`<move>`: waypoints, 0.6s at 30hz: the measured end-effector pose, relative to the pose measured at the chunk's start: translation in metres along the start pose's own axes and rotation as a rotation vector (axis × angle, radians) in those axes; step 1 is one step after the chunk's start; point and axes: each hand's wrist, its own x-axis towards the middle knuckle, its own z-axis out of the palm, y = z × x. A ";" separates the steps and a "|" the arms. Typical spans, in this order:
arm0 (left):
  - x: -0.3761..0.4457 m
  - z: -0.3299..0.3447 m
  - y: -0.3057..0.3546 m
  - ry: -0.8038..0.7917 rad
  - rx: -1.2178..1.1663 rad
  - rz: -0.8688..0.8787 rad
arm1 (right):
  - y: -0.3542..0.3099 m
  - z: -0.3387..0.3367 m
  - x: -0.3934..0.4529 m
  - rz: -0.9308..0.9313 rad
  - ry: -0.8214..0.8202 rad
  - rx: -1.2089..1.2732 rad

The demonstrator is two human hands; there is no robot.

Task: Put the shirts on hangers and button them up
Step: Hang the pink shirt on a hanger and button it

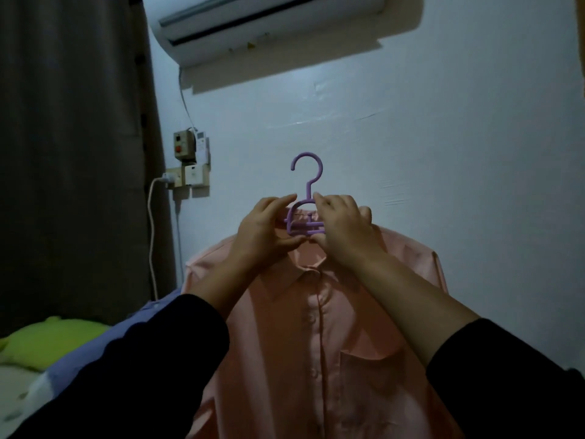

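A pink button-up shirt (316, 343) hangs on a purple plastic hanger (308, 182), held up in front of the wall. Its front placket looks closed from below the collar downward, and a chest pocket sits at the right. My left hand (266, 231) grips the left side of the collar at the hanger's neck. My right hand (345, 226) pinches the right side of the collar against the hanger. The two hands' fingertips nearly meet under the hook. The hanger's arms are hidden inside the shirt's shoulders.
A bed at the lower left carries a blue garment (104, 353) and a lime-green pillow (47, 342). A dark curtain (69, 153) covers the left. Wall sockets with a white cable (186, 175) and an air conditioner (262, 23) are on the wall.
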 end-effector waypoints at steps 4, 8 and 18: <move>-0.013 -0.030 -0.012 -0.099 0.155 0.036 | -0.011 0.012 0.011 0.032 -0.004 0.114; -0.043 -0.064 -0.040 -0.202 0.350 -0.062 | -0.009 0.024 0.028 0.134 -0.016 0.167; -0.079 -0.076 -0.111 -0.116 0.634 0.028 | -0.039 0.082 0.051 0.170 -0.114 0.293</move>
